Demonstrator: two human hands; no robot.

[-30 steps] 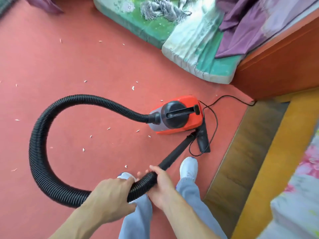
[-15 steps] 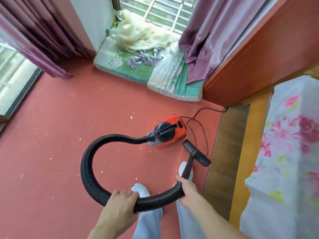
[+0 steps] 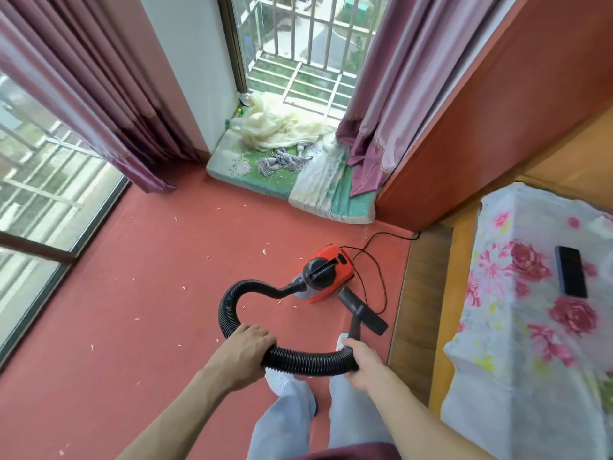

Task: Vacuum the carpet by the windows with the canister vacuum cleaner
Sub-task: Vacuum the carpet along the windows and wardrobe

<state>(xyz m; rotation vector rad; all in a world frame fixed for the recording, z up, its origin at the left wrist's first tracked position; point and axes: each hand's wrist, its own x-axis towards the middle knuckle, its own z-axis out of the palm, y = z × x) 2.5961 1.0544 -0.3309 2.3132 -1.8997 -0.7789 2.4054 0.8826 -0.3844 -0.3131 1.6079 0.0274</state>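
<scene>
Now the person has straightened up: a second ago the view sat close over the canister, and now both windows and the whole carpet show. The left hand has its fingers curled round the black hose. The right hand grips where the hose meets the wand. The nozzle has swung out just beside the red canister vacuum cleaner, which sits on the carpet's right side. White scraps lie toward the windows, so I'd say sweeping is only about to begin.
</scene>
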